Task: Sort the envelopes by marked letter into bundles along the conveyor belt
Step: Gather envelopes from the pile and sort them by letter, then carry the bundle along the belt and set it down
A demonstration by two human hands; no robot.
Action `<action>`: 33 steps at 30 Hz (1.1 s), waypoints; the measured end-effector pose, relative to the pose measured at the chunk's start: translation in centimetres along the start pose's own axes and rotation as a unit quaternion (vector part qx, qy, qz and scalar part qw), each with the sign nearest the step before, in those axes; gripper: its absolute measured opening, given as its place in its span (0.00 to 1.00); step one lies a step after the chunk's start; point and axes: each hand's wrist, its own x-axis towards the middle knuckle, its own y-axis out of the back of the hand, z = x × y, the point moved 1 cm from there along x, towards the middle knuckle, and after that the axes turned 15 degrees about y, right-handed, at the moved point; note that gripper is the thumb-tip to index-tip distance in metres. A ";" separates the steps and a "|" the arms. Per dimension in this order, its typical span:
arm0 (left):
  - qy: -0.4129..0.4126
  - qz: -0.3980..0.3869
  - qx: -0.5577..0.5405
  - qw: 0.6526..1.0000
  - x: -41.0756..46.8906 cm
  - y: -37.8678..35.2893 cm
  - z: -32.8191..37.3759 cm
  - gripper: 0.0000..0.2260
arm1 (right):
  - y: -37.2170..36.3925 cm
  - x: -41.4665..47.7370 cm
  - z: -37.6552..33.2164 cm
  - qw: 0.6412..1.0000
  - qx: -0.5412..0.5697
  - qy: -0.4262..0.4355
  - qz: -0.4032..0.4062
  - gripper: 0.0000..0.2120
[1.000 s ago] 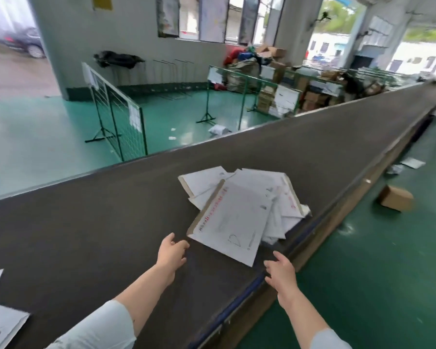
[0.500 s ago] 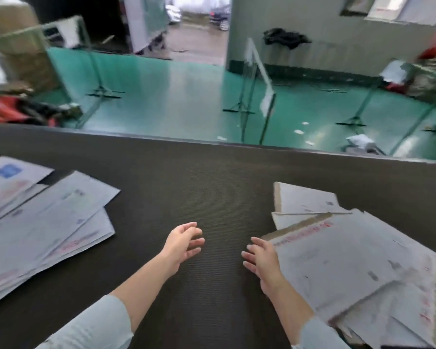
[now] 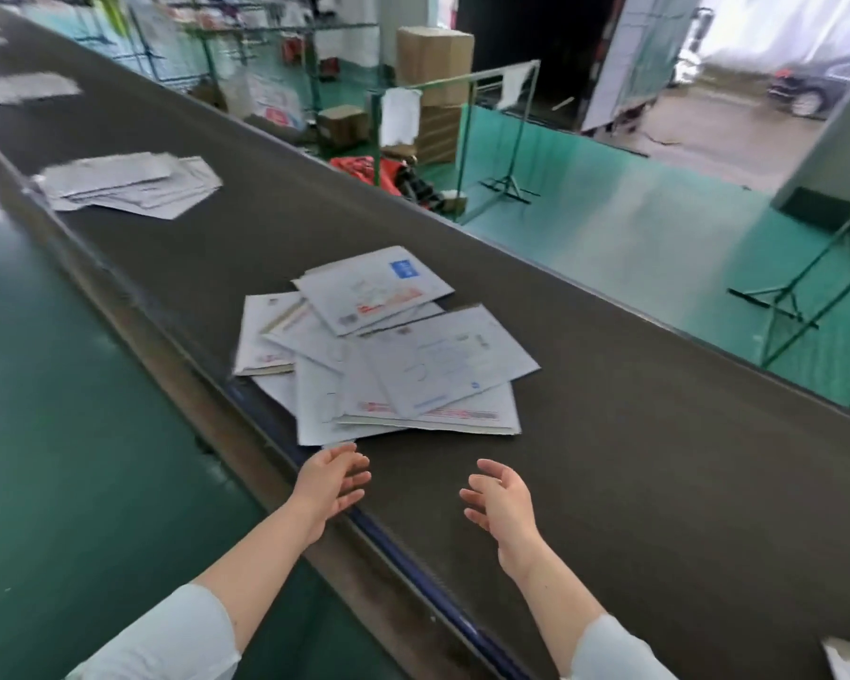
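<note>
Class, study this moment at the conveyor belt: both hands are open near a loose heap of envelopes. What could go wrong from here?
1. The loose heap of white paper envelopes overhangs the near edge of the dark conveyor belt; a nudge from the open left hand might tip some onto the floor.
2. The envelopes overlap at mixed angles, so the empty right hand might lift several at once and mix letters.

nearest envelope pile (image 3: 384, 355) on conveyor belt (image 3: 658, 458) by its near edge, second pile (image 3: 128, 186) farther along belt to the left, left hand (image 3: 332, 483) and right hand (image 3: 501, 503) just before nearest pile, cardboard boxes (image 3: 433, 66) beyond belt's far side
</note>
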 end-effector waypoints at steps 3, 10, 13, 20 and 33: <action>-0.013 0.007 -0.034 0.999 -0.1 7.0 2.8 0.10 | -7.7 -0.8 0.0 0.999 -0.021 0.008 -0.036 0.11; -0.072 0.080 -0.121 0.987 -2.4 26.8 8.5 0.11 | -29.7 -2.8 -1.5 0.982 -0.074 0.048 -0.169 0.13; -0.088 0.114 -0.166 0.976 -3.7 34.0 9.4 0.11 | -38.2 -4.5 -2.5 0.962 -0.100 0.075 -0.242 0.12; -0.098 0.210 -0.273 0.934 -4.0 47.4 8.7 0.11 | -55.4 -6.9 -1.8 0.898 -0.156 0.105 -0.398 0.17; -0.099 0.294 -0.307 0.900 3.7 67.3 24.2 0.09 | -86.2 -1.9 -3.2 0.824 -0.203 0.133 -0.512 0.21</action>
